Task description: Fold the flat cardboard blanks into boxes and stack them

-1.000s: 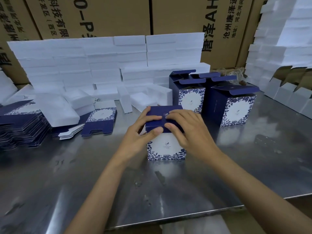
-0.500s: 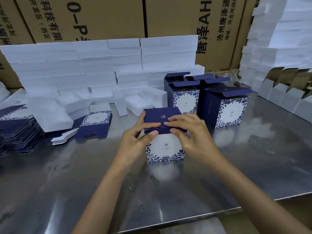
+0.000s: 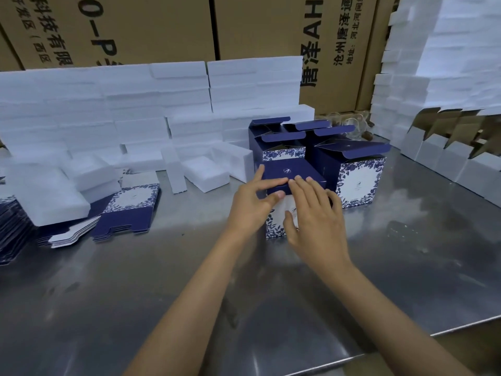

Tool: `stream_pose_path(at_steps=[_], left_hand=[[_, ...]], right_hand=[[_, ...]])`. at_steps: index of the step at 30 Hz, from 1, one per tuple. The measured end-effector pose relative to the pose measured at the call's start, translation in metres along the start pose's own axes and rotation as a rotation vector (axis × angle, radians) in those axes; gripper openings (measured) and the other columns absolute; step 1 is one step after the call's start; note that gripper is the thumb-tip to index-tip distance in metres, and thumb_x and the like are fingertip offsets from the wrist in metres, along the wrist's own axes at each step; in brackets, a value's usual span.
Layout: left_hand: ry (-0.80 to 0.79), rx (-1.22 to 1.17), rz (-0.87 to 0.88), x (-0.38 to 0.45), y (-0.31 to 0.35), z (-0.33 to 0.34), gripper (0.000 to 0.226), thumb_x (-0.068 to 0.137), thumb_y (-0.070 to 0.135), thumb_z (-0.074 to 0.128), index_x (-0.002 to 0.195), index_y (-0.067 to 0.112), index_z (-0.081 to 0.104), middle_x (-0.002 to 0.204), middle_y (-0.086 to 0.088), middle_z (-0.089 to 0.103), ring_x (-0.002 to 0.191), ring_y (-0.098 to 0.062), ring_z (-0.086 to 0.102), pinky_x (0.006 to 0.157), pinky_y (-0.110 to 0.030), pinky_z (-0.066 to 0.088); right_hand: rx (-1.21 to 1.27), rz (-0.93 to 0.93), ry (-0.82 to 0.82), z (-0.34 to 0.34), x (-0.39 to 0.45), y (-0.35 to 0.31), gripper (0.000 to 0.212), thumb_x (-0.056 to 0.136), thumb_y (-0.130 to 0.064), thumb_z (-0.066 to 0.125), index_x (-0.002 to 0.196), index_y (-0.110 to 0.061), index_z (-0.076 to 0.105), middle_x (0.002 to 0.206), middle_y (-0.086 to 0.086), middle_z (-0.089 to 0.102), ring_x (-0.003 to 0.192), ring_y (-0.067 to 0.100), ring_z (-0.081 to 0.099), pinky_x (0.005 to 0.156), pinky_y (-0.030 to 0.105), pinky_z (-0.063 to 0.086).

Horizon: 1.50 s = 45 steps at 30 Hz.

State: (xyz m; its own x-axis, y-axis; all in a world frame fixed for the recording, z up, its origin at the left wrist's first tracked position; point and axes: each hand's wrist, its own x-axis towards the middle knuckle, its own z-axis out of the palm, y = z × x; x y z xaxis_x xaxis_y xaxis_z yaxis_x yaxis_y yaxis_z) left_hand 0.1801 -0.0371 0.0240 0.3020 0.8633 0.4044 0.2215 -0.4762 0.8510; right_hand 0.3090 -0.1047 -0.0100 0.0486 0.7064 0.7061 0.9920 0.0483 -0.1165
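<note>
A folded navy box [image 3: 290,173] with a white floral front stands on the steel table [image 3: 271,294], its lid down. My left hand [image 3: 253,206] grips its left top edge, thumb on the front and fingers on the lid. My right hand [image 3: 315,217] lies over the front and the lid's near edge, fingers fairly straight, thumb against the front face. Directly behind stand several folded boxes [image 3: 355,175] with open lids. Flat blanks [image 3: 127,215] lie at the left, with a larger pile [image 3: 13,229] at the far left edge.
White foam blocks [image 3: 135,112] are stacked along the back and heaped at the left, with another tall stack [image 3: 433,63] at the right. Brown cartons [image 3: 151,28] stand behind. Open-flapped white boxes [image 3: 455,147] line the right edge. The table's front edge runs across the lower right.
The box has slid away from me, up against the folded boxes behind. My right hand has come down over its front face. The camera view has shifted left.
</note>
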Motion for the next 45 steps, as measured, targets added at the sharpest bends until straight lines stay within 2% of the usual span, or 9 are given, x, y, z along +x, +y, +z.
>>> stream_pose_path(at_steps=[5,11,18,21,25,30,36,40,45], left_hand=[[-0.006,-0.032,-0.015,0.038,-0.010,0.024,0.036,0.091,0.007,0.069,0.122,0.025,0.070,0.160,-0.006,0.033,0.149,-0.001,0.019,0.096,-0.003,0.031],[0.038,-0.066,-0.064,0.068,-0.022,0.038,0.035,0.090,0.006,0.069,0.119,0.026,0.072,0.155,-0.006,0.043,0.148,-0.001,0.020,0.113,-0.039,0.041],[-0.108,-0.017,-0.029,0.054,-0.024,0.023,0.055,0.093,0.013,0.067,0.140,0.039,0.054,0.165,0.007,0.013,0.146,0.004,0.010,0.096,0.004,0.025],[-0.049,0.003,-0.011,0.025,-0.038,0.006,0.059,0.093,0.011,0.065,0.141,0.041,0.051,0.157,0.015,0.034,0.140,0.008,0.029,0.099,0.002,0.029],[0.151,0.108,-0.085,-0.009,-0.060,-0.033,0.038,0.092,0.001,0.059,0.112,0.031,0.070,0.114,0.018,0.068,0.106,-0.003,0.063,0.097,-0.018,0.048],[0.408,0.223,-0.278,-0.029,-0.081,-0.107,0.031,0.088,-0.006,0.054,0.096,0.016,0.075,0.098,-0.001,0.074,0.088,-0.014,0.065,0.085,-0.024,0.049],[0.766,0.565,-0.555,-0.050,-0.112,-0.189,0.038,0.088,0.009,0.058,0.125,0.013,0.063,0.131,-0.019,0.053,0.126,-0.035,0.043,0.102,-0.042,0.040],[0.693,0.648,-0.667,-0.058,-0.126,-0.210,0.052,0.090,0.021,0.062,0.139,0.011,0.048,0.141,-0.023,0.044,0.136,-0.037,0.031,0.109,-0.045,0.029],[0.693,0.699,-0.613,-0.054,-0.133,-0.218,0.046,0.091,0.017,0.062,0.136,0.010,0.052,0.136,-0.021,0.051,0.132,-0.037,0.037,0.107,-0.044,0.032]], right_hand=[[-0.039,0.054,-0.039,0.016,0.022,0.021,0.063,0.086,-0.011,0.068,0.146,-0.004,0.051,0.154,0.013,0.048,0.146,0.030,0.043,0.115,0.052,0.037],[-0.015,0.094,-0.103,0.035,0.047,0.035,0.062,0.091,-0.009,0.058,0.152,-0.008,0.044,0.160,0.008,0.041,0.152,0.025,0.031,0.122,0.047,0.027],[0.098,0.158,-0.103,0.039,0.043,0.031,0.069,0.091,-0.011,0.058,0.156,-0.010,0.035,0.166,0.004,0.028,0.156,0.020,0.018,0.125,0.046,0.014],[0.112,0.116,-0.041,0.037,0.034,0.019,0.076,0.089,-0.011,0.061,0.158,-0.011,0.031,0.169,0.004,0.020,0.157,0.021,0.014,0.126,0.048,0.013],[0.236,-0.060,-0.001,0.039,0.022,-0.024,0.060,0.081,-0.004,0.067,0.140,-0.008,0.056,0.159,0.012,0.041,0.146,0.031,0.041,0.114,0.053,0.035],[0.412,-0.136,-0.209,0.047,0.022,-0.092,0.040,0.085,-0.010,0.065,0.125,-0.013,0.064,0.142,0.006,0.056,0.130,0.025,0.051,0.104,0.040,0.037],[0.566,-0.043,-0.564,0.082,0.044,-0.169,0.040,0.098,-0.018,0.050,0.137,-0.014,0.058,0.142,0.002,0.055,0.132,0.024,0.044,0.109,0.034,0.032],[0.473,-0.006,-0.808,0.112,0.062,-0.218,0.037,0.102,-0.021,0.038,0.131,-0.004,0.054,0.143,0.011,0.049,0.140,0.029,0.035,0.110,0.042,0.029],[0.410,-0.007,-0.896,0.135,0.073,-0.257,0.052,0.104,-0.029,0.032,0.145,-0.001,0.044,0.156,0.012,0.037,0.150,0.025,0.022,0.122,0.050,0.015]])
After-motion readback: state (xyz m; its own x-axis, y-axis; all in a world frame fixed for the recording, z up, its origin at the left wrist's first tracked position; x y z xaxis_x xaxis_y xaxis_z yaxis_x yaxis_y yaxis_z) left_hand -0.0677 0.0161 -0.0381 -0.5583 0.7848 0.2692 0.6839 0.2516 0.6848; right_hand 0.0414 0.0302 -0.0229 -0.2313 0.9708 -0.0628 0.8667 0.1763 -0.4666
